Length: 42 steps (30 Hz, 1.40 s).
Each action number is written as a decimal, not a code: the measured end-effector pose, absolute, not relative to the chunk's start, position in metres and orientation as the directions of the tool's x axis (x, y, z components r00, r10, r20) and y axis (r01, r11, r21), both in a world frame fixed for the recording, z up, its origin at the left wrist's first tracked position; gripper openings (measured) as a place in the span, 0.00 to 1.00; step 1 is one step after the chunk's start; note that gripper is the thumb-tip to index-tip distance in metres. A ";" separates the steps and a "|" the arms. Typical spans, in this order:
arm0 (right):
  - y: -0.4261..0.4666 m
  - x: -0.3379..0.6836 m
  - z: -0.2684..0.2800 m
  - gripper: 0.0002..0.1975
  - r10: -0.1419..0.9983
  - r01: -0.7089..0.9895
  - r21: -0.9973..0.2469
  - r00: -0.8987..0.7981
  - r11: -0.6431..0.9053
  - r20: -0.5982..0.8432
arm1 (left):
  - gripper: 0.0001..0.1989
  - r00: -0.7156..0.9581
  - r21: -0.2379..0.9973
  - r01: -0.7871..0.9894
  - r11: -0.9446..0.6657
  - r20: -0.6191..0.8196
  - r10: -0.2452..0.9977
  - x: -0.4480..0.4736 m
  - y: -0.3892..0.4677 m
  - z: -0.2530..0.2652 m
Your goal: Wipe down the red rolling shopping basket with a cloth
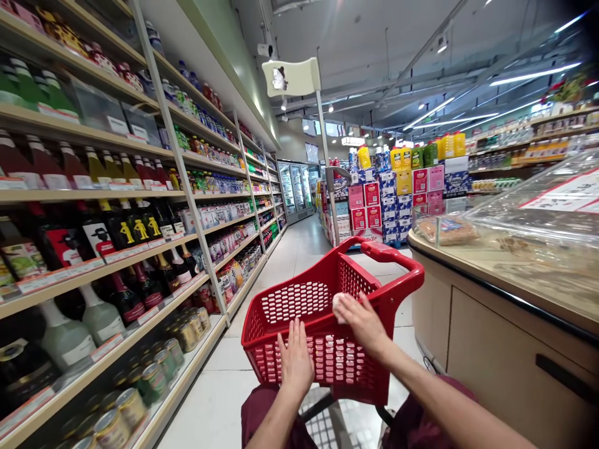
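A red plastic shopping cart (pixel 393 299) with a perforated basket stands right in front of my knees, its handle toward the far right. My left hand (pixel 297 358) rests open against the near side wall, fingers stretched upward and close together. At the near rim, my right hand (pixel 362 324) presses a small white wad (pixel 337 308), probably tissue or cloth, under its fingers. Most of the wad is hidden by the hand. Through the holes, the inside of the basket shows only in part.
Shelves (pixel 107 262) of bottles and cans line the left side. A curved counter (pixel 435 312) with a clear cover over packaged food (pixel 447 229) stands close on the right. Stacked drink cartons (pixel 367 212) and a signpost (pixel 322 131) are ahead, beside a tiled aisle (pixel 299 246).
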State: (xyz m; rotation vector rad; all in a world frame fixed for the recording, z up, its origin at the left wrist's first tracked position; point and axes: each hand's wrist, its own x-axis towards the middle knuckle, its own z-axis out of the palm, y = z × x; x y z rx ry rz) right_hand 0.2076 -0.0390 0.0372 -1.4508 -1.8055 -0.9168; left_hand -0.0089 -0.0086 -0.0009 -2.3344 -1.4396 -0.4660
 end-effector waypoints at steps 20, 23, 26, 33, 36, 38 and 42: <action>-0.039 0.187 0.026 0.21 0.530 0.993 0.073 -0.111 0.093 0.841 | 0.37 0.437 -0.145 0.896 -0.420 0.458 0.774 -0.031 -0.010 -0.007; -0.031 0.164 0.019 0.20 0.528 0.975 0.132 -0.207 0.177 0.824 | 0.36 0.457 -0.167 0.886 -0.433 0.472 0.754 -0.032 -0.009 -0.007; -0.036 0.186 0.025 0.23 0.549 0.983 0.101 -0.168 0.151 0.818 | 0.35 0.403 -0.148 0.913 -0.381 0.487 0.775 -0.042 -0.007 -0.005; -0.025 0.150 0.014 0.20 0.542 0.981 0.119 -0.182 0.150 0.820 | 0.36 0.375 -0.119 0.924 -0.364 0.472 0.798 -0.053 -0.005 -0.007; -0.012 0.120 0.008 0.18 0.534 0.957 0.169 -0.274 0.237 0.800 | 0.36 0.352 -0.128 0.934 -0.333 0.479 0.804 -0.064 -0.002 -0.009; -0.014 0.133 0.010 0.19 0.540 0.957 0.157 -0.268 0.243 0.798 | 0.35 0.289 -0.104 0.956 -0.273 0.486 0.825 -0.076 0.001 -0.010; -0.027 0.178 0.017 0.24 0.569 0.985 0.088 -0.156 0.146 0.808 | 0.34 0.213 -0.073 0.976 -0.204 0.482 0.850 -0.096 0.002 -0.013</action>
